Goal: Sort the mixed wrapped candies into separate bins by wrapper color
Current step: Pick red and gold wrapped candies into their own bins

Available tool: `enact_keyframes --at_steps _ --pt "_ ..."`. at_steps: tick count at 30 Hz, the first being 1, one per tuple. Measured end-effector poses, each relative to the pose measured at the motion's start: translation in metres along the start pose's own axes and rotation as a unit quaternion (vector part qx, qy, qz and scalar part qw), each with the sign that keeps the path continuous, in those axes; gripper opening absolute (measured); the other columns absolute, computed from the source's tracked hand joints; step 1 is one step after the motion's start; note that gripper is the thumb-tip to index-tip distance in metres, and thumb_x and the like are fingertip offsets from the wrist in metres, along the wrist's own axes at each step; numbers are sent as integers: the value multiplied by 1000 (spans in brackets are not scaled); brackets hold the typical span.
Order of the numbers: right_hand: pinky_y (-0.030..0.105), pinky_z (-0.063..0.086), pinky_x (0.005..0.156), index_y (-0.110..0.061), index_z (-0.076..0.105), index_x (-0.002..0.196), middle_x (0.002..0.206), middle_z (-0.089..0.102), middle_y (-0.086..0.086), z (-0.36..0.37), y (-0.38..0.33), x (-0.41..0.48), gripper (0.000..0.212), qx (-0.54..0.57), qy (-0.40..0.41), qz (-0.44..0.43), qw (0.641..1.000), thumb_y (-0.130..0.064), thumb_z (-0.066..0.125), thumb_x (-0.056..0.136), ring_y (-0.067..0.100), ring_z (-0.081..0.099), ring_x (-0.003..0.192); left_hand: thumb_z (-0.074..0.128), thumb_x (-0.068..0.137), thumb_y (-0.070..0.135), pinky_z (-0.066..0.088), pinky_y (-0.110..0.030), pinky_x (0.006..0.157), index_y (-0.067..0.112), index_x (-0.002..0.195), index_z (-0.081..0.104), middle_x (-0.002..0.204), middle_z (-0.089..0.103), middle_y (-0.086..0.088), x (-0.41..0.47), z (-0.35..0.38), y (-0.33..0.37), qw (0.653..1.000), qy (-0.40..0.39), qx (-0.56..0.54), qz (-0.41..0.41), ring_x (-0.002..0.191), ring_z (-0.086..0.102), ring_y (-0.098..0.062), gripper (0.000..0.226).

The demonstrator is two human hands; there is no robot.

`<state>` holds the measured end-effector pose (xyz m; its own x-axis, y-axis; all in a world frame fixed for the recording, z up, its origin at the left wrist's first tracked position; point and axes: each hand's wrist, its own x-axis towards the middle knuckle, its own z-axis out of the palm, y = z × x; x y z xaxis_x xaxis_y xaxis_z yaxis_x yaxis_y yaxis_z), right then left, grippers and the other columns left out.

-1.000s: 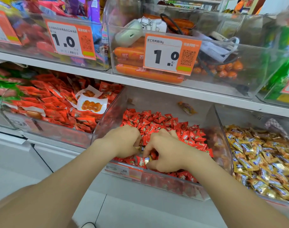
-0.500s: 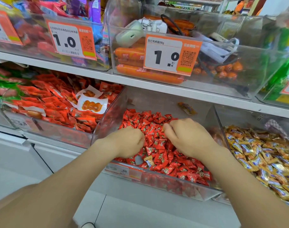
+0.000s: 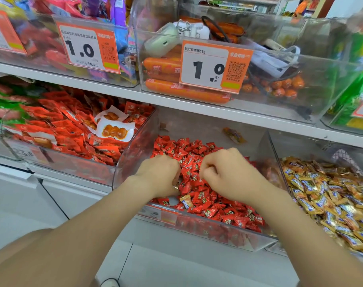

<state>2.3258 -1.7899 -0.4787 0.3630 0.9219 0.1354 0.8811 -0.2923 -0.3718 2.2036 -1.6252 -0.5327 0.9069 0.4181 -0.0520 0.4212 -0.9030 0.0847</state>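
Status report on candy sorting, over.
Both left hand and right hand curled over red candies, contents hidden. Stray gold candy near left hand. A second gold candy farther back.

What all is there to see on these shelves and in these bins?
red wrapped candies: many, red, middle clear bin
gold wrapped candies: many, gold, right bin
stray gold candies: two seen, gold, middle clear bin, one at the front, one at the back
snack packets: many, red-orange, left bin
sausages: several, orange, upper bin
price tags: two reading 1.0, orange and white, upper bin fronts
left hand: one, fingers curled, in the red candies
right hand: one, fingers curled, over the red candies
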Motion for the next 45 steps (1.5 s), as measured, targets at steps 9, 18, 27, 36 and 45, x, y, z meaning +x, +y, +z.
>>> enact_keyframes --at_steps 9,18,27,36,45 --pt "32 50 64 -23 76 84 80 71 -5 48 -15 8 37 -169 -143 -46 974 -59 76 80 24 66 80 77 81 25 50 -34 78 33 110 69 109 69 7 4 4 -7 998 -20 -2 54 109 63 -23 31" --pt "14 46 58 -21 74 90 74 77 -2 19 -10 12 8 129 -83 27 988 -17 68 89 -1 61 56 45 103 32 49 -46 91 15 99 63 110 58 -12 1 -9 -7 998 -53 -7 24 107 54 -35 25" --pt "36 58 75 -31 74 99 77 70 -10 22 13 19 25 -15 -102 22 994 -21 51 101 9 66 72 41 98 48 48 -39 70 15 65 50 73 57 -4 -7 -21 1 987 67 -105 -100 72 58 -31 47" --pt "40 54 84 -34 71 119 118 69 1 16 24 34 38 -279 -89 85 952 -46 77 83 29 69 110 49 99 -3 54 -40 90 33 113 75 109 63 4 9 -9 1 982 15 -164 92 101 63 -16 47" --pt "34 44 76 -36 70 96 94 57 -12 17 19 34 17 -185 -98 30 977 -29 81 86 22 65 103 49 90 8 58 -45 87 18 94 79 114 60 -2 -3 -15 -8 993 -111 -25 10 104 64 -28 32"
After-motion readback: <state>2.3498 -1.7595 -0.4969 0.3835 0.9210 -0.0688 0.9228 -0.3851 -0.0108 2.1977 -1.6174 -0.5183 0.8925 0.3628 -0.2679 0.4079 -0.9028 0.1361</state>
